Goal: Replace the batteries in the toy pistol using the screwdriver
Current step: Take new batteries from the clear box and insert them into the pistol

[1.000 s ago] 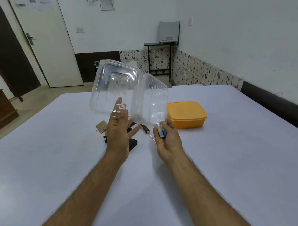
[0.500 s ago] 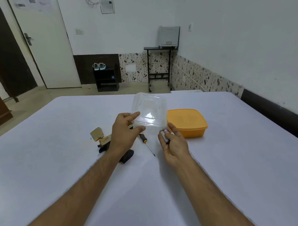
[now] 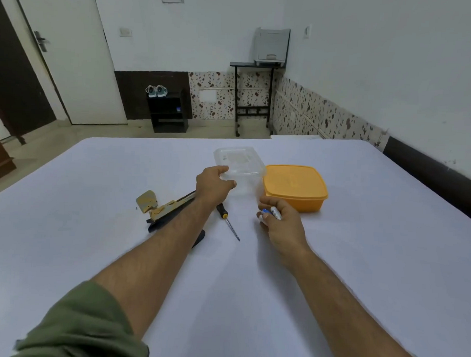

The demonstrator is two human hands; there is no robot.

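Note:
The gold and black toy pistol [image 3: 160, 210] lies on the white table [image 3: 91, 239], partly hidden under my left forearm. A small screwdriver [image 3: 228, 221] with a black and yellow handle lies just right of that arm, tip toward me. My left hand [image 3: 212, 186] grips the near left corner of a clear plastic box [image 3: 240, 162] that rests closed on the table. My right hand [image 3: 277, 220] is curled around blue and white batteries [image 3: 272, 213], low over the table in front of the orange box.
An orange lidded box [image 3: 294, 186] stands right of the clear box, touching it. The table's right edge runs along a dark wall strip [image 3: 431, 173]. Beyond the far edge are a door, a shoe rack and a small stand.
The clear box was held up open in the air, then came down shut onto the table and slid farther away under my left hand. My right hand kept the batteries.

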